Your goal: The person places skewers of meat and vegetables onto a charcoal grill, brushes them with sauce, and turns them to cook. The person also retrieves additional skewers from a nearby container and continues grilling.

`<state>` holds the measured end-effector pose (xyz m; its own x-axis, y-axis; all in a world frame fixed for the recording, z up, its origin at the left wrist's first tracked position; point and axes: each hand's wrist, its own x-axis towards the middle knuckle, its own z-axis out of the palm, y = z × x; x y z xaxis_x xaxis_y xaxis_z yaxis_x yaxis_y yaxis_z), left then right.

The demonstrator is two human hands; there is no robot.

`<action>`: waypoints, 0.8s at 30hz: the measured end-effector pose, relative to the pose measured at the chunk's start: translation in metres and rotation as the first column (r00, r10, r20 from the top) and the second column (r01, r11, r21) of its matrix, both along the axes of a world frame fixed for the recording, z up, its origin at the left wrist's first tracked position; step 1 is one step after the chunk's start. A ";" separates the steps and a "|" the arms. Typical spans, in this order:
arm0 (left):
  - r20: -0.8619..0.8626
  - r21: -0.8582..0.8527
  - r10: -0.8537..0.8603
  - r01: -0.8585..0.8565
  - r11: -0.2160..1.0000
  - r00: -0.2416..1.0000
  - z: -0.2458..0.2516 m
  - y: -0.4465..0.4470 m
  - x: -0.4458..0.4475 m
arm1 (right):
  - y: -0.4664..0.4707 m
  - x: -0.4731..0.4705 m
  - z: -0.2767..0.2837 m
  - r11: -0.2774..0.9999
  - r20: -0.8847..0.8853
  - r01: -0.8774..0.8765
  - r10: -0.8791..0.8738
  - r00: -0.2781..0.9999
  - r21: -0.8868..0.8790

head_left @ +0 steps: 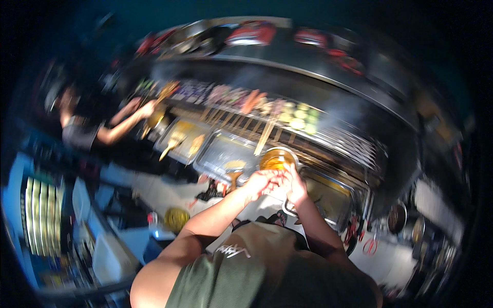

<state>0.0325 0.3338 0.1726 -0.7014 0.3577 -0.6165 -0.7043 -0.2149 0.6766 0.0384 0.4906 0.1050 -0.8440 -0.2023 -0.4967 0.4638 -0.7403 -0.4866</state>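
My left hand (259, 184) and my right hand (296, 188) meet in front of my chest, fingers bent towards each other. Blur hides whether anything thin is between them. Just beyond my fingers is a round metal pot (278, 155) of amber liquid, probably oil. My right fingertips overlap its near side; I cannot tell if they touch it. Past the pot runs a long grill (346, 144) carrying rows of skewered food (227, 96). Pale wooden skewer sticks (266, 133) point from the grill towards me. A wooden-handled brush (233, 177) rests at a metal tray (215, 152) left of my hands.
Smoke rises over the grill. At left a co-worker (83, 129) holds skewers (167, 90) above it. Another tray (327, 196) lies to my right; a brush (173, 142) lies in the far-left tray (184, 127). Red packages (252, 34) line the shelf behind.
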 end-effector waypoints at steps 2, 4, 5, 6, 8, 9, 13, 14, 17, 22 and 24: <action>-0.066 -0.187 0.070 -0.081 0.979 0.995 0.003 -0.046 0.046 | -0.025 0.030 -0.010 0.904 -0.090 -0.371 0.360 0.928 -0.211; -0.243 -0.252 0.390 -0.446 0.859 0.888 0.002 -0.065 0.086 | -0.064 0.051 -0.024 0.790 0.093 -0.609 0.613 0.784 -0.070; -0.440 -0.436 0.245 -0.444 0.783 0.864 0.005 -0.090 0.098 | -0.083 0.057 -0.028 0.666 0.113 -0.742 0.745 0.658 -0.072; -0.615 -0.482 0.230 -0.590 0.648 0.754 0.006 -0.101 0.111 | -0.103 0.061 -0.030 0.599 0.107 -0.799 0.799 0.592 -0.056; -0.796 -0.415 0.278 -0.819 0.396 0.538 0.007 -0.115 0.146 | -0.154 0.075 -0.026 0.436 0.089 -0.900 0.897 0.433 -0.013; -0.831 -0.465 0.185 -0.838 0.286 0.524 0.005 -0.123 0.166 | -0.167 0.089 -0.017 0.440 -0.113 -0.898 0.892 0.437 -0.003; -0.802 -0.592 0.066 -0.805 0.049 0.594 -0.017 -0.142 0.248 | -0.279 0.110 0.054 -0.293 -0.598 -0.872 0.801 -0.001 -0.391; -0.791 -0.605 0.153 -0.794 -0.049 0.593 -0.021 -0.143 0.272 | -0.281 0.126 0.077 -0.133 -0.287 -0.966 0.956 -0.066 -0.220; -0.423 -0.249 0.887 -0.965 0.081 0.184 -0.026 -0.152 0.317 | -0.290 0.166 0.128 0.070 -0.486 -0.949 0.869 -0.093 0.307; -0.008 0.494 0.988 -0.859 -0.132 -0.157 0.022 -0.122 0.365 | -0.304 0.211 0.104 0.575 -0.476 -0.245 0.292 -0.830 0.780; -0.213 0.221 0.977 -0.975 0.021 -0.027 0.052 -0.115 0.373 | -0.293 0.220 0.060 0.363 -0.378 -0.249 0.344 -0.860 0.898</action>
<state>0.4057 0.2187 0.2241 -0.4655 -0.8093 -0.3583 0.3779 -0.5478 0.7465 0.2582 0.1974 0.1647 0.5544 -0.7940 0.2494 -0.4314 -0.5305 -0.7297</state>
